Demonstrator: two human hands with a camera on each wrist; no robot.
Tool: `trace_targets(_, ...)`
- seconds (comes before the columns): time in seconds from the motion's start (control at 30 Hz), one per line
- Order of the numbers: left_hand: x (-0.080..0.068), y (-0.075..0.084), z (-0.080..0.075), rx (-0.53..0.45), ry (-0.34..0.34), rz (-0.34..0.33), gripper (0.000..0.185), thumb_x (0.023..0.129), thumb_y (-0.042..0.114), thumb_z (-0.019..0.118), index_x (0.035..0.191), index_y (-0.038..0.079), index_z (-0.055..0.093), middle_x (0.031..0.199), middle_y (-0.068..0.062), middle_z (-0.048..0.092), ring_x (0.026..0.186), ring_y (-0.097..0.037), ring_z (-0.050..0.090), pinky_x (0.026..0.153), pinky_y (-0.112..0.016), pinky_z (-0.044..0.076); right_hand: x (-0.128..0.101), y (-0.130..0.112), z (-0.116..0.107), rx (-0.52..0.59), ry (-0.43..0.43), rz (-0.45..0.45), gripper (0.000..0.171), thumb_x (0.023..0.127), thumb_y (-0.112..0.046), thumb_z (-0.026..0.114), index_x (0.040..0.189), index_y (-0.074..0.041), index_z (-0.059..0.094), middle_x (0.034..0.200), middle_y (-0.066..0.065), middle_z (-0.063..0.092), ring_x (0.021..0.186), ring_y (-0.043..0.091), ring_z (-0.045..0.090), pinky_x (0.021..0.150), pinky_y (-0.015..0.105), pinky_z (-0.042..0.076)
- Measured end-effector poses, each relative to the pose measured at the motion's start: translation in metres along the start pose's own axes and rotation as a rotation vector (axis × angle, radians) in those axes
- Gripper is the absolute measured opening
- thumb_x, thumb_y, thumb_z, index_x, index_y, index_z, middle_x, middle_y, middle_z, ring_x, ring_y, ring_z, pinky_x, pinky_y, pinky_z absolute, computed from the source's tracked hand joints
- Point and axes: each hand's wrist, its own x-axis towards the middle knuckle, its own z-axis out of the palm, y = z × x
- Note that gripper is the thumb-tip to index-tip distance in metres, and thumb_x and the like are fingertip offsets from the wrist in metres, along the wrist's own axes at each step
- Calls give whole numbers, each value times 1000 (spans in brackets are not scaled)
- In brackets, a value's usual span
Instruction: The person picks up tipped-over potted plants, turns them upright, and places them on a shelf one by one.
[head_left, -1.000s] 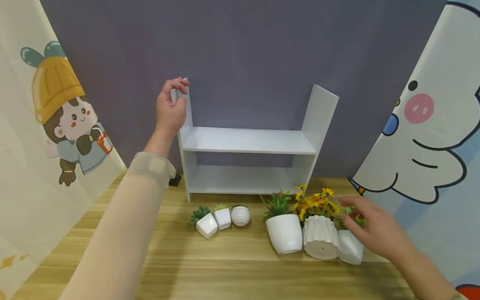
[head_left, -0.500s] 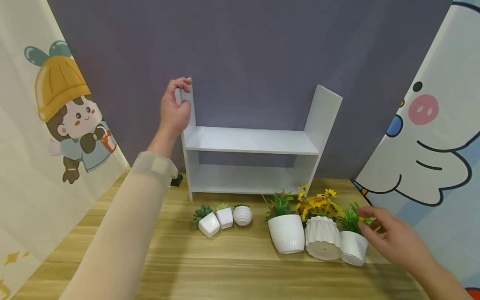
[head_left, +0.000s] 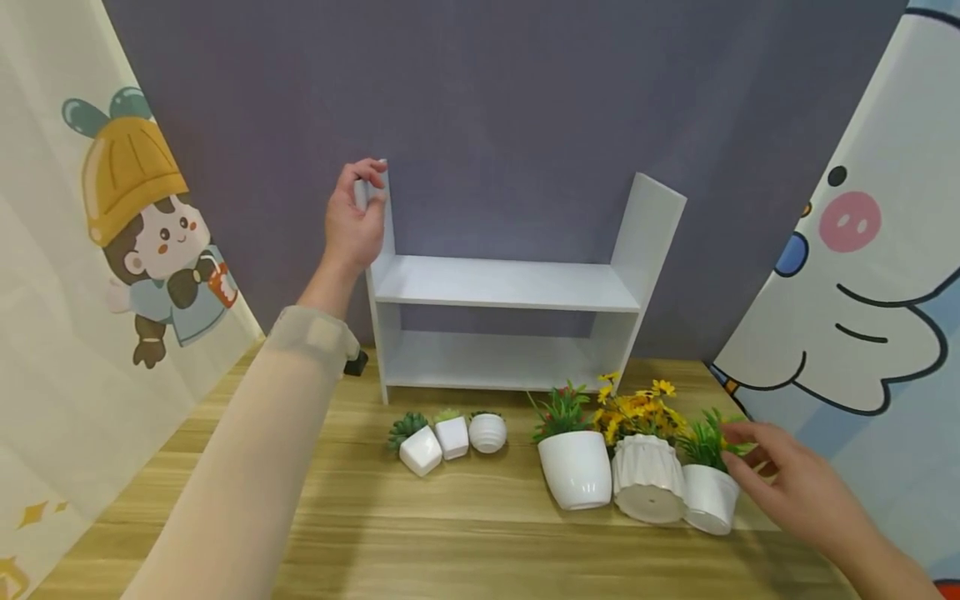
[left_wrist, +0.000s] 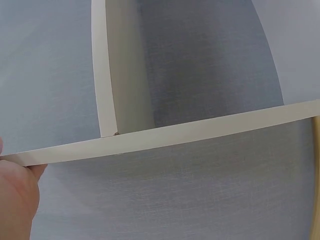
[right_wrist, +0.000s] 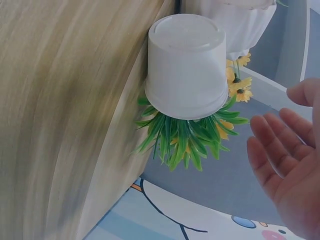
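Observation:
My left hand (head_left: 354, 221) grips the upper left side panel of a white two-tier shelf (head_left: 506, 283); in the left wrist view, the hand (left_wrist: 17, 195) has thumb and fingers on either side of the panel's edge (left_wrist: 165, 136). My right hand (head_left: 798, 483), fingers loosely bent, is just right of a white pot with green grassy leaves (head_left: 710, 498). In the right wrist view a gap shows between the hand (right_wrist: 295, 160) and that potted plant (right_wrist: 187, 70). Left of it lie a fluted pot with yellow flowers (head_left: 647, 479) and a smooth white pot with red-dotted greenery (head_left: 576, 471).
Three small potted succulents (head_left: 452, 439) lie in front of the shelf, on the wood-grain table (head_left: 450, 542). A small black object (head_left: 356, 363) is by the shelf's left foot. Grey cloth (head_left: 510, 100) hangs behind, with cartoon-printed cloths at both sides.
My right hand has drawn back rightward and down from the rightmost potted plant, which has turned so its leaves show more. My left hand keeps its grip on the shelf. The head view has shifted slightly.

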Motion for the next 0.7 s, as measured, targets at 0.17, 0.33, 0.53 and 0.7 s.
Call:
trace_targets(0.17,-2,-2,0,-3,-9,15,6,107,-3,55,110,-7,58,139,-17,70,142,-25,61,121,-28,42,-1,-1,0,-13,-19,20,35,104,-20,76,136,-9,68,127,15,75,82,-14,55,63,25,54)
trace_targets(0.33,-2,-4,1,-11,-16,22,9,110,1,55,113,-7,58,140,-17,69,142,-26,61,123,-35,43,1,-1,0,-22,-55,52,35,106,-25,74,137,-10,68,128,15,74,82,-12,57,65,25,54)
trace_targets(0.53,-2,-2,0,-2,-14,26,10,108,2,58,114,-6,59,139,-16,69,142,-23,61,122,-32,42,3,0,2,-23,-61,52,33,106,-26,74,135,-11,68,128,14,74,83,-13,56,65,25,54)
trace_targets(0.7,-2,-1,-2,4,-14,-3,20,107,11,67,117,-4,58,142,-15,69,143,-22,61,118,-27,42,3,1,5,-18,-40,26,32,105,-24,75,134,-12,69,126,13,75,83,-14,56,65,24,54)
